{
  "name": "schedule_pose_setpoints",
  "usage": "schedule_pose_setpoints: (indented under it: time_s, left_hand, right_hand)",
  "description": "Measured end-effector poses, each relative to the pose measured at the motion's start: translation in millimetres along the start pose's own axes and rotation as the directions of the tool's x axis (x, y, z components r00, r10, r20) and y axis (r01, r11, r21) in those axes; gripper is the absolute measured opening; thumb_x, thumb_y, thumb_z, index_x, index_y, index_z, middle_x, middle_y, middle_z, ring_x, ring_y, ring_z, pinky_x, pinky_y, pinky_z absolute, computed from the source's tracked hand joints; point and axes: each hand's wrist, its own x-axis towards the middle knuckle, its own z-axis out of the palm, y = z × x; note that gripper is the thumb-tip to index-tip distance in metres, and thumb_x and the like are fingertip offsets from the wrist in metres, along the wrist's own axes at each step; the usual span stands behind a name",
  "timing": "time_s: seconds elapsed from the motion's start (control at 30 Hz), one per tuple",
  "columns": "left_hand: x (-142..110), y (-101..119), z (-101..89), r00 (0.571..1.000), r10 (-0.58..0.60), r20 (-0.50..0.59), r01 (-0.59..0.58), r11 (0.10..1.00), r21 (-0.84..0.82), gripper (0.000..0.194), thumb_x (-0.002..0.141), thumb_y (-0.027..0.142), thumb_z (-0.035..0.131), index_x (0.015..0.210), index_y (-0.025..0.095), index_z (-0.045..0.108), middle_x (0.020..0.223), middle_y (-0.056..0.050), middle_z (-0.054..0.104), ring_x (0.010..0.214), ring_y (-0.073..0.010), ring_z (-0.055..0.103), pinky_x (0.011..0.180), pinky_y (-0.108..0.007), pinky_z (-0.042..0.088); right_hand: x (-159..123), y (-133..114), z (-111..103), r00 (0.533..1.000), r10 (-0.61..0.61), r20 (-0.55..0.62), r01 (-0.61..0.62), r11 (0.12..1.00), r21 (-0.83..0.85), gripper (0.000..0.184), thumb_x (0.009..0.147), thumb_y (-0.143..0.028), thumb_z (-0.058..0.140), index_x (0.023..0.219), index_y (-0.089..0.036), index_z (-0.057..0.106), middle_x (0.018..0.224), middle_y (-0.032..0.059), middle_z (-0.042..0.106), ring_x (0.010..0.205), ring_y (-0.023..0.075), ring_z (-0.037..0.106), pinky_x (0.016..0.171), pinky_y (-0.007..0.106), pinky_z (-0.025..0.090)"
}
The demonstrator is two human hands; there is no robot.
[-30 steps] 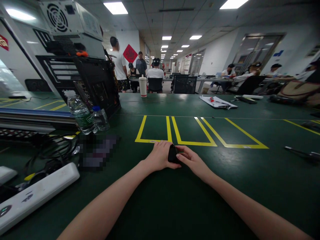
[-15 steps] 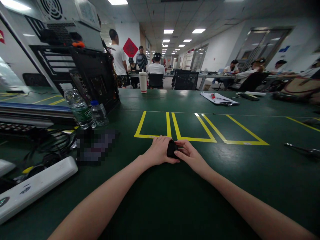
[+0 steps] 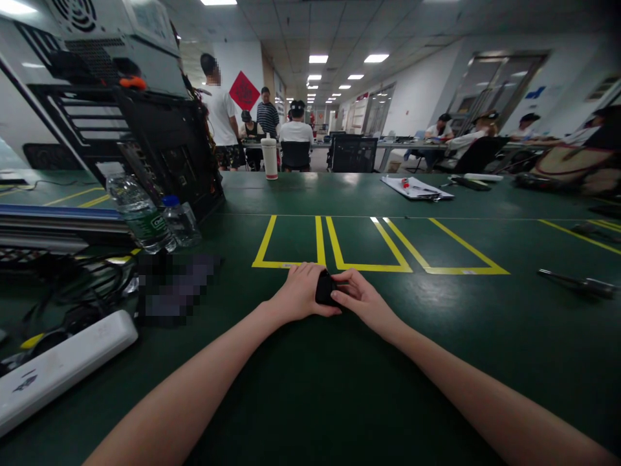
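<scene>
A small black object with a rounded boxy shape (image 3: 325, 288) is between my two hands, low over the green table (image 3: 349, 388). My left hand (image 3: 301, 291) wraps round it from the left, fingers over the far side and thumb along the near side. From the right, my right hand (image 3: 361, 296) pinches its edge with thumb and fingertips. Much of the object is hidden by the hands, and its exact kind cannot be made out. Just beyond the hands lie yellow tape outlines (image 3: 371, 267) on the table.
At left stand an open computer case (image 3: 169, 149), a large water bottle (image 3: 138, 210) and a small blue-capped bottle (image 3: 184, 223). Nearer are tangled cables and a white power strip (image 3: 68, 369). A tumbler (image 3: 270, 158), a clipboard (image 3: 417, 188) and a screwdriver-like tool (image 3: 577, 283) lie farther out. People sit beyond.
The whole view has shifted slightly, so the scene sits a little farther left. Both hands keep their hold on the black object, with hardly any change in the fingers.
</scene>
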Motion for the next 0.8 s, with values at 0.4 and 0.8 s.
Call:
schedule_pose_setpoints:
  time_s: [0.4,0.8]
  left_hand:
    - [-0.3,-0.3,0.9,1.0,0.015,-0.002,-0.015,1.0,0.025,0.067,0.06,0.058,0.062,0.109,0.016,0.042,0.103,-0.008,0.05,0.094,-0.025,0.046,0.082,-0.039,0.035]
    - [-0.9,-0.7,3.4,1.0,0.001,0.005,-0.001,1.0,0.016,0.066,0.06,0.058,0.061,0.109,0.018,0.042,0.1,-0.006,0.05,0.09,-0.0235,0.047,0.08,-0.038,0.035]
  right_hand:
    - [-0.5,3.6,-1.1,0.999,-0.008,0.031,0.009,1.0,-0.019,0.029,0.073,-0.024,0.059,0.099,-0.024,0.046,0.105,0.002,0.05,0.102,0.02,0.05,0.086,0.04,0.044]
    - [-2.0,-1.2,-4.4,0.996,0.05,0.076,-0.052,0.998,0.021,0.033,0.073,-0.021,0.059,0.103,-0.024,0.045,0.111,0.0027,0.049,0.104,0.0201,0.05,0.09,0.042,0.042]
